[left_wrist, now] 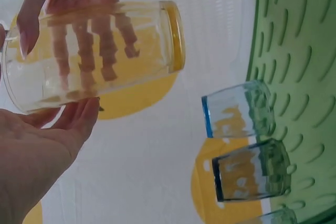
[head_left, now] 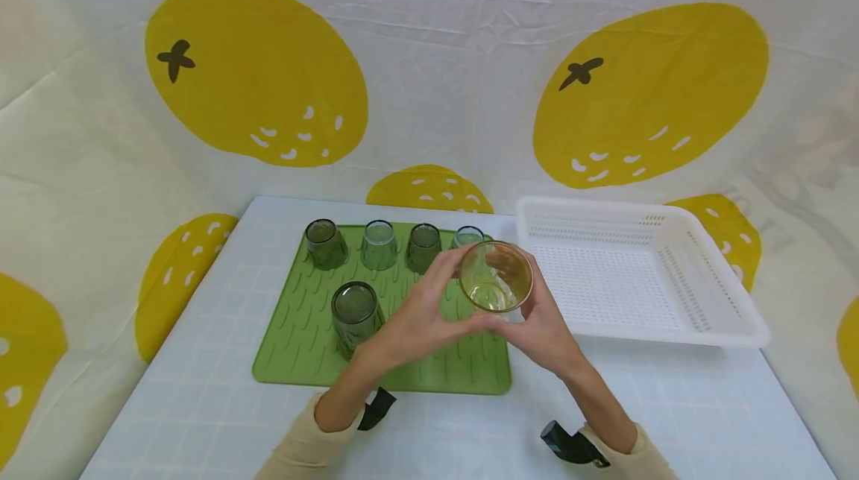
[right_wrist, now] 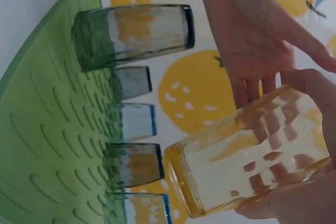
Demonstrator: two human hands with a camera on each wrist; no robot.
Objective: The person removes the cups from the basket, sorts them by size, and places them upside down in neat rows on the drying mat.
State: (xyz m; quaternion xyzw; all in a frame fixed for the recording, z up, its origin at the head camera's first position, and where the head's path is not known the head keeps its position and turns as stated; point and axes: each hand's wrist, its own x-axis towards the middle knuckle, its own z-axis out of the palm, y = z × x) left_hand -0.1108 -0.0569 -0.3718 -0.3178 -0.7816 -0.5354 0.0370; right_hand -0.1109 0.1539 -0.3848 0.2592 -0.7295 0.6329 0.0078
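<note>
Both hands hold an amber-tinted drinking glass (head_left: 496, 276) above the right part of the green drying mat (head_left: 429, 372). Its mouth faces up toward the head camera, and its thick amber base points down in the wrist views. My left hand (head_left: 426, 316) wraps the glass's left side, with fingers spread behind the clear wall in the right wrist view. Curled around the opposite side is my right hand (head_left: 546, 327). The thumbs come together at the near side. A taller dark green glass (head_left: 356, 312) stands on the mat, left of the left hand.
Along the mat's far edge stands a row of shorter glasses: a dark green one (head_left: 326, 245), a bluish one (head_left: 379, 245), a grey-green one (head_left: 423, 247) and a light blue one (head_left: 467, 235). A white perforated basket (head_left: 731, 335) sits on the right. Fruit-printed cloth (head_left: 443, 92) hangs behind.
</note>
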